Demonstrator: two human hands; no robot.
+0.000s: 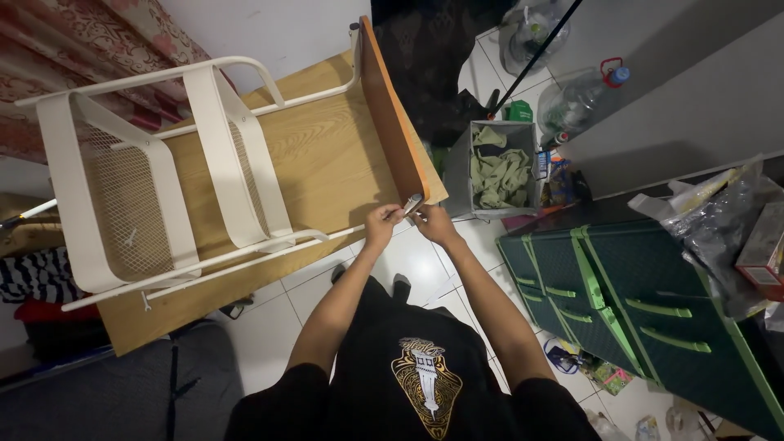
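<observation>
Small silver metal part (pixel 412 203), short and roughly cylindrical, prob a fitting or caster stem, can't tell exactly; too small in frame. Tilted, upper end pointing up-right. Sits right at the near corner of the wooden board (pixel 327 155), just off its orange-brown edge strip. Pinched between both hands: left hand (pixel 380 224) grips lower-left end w/ fingertips, right hand (pixel 431 224) touches it from the right side. Both hands raised above white tile floor, close together, nearly touching each other. Part's lower end hidden by fingers.
</observation>
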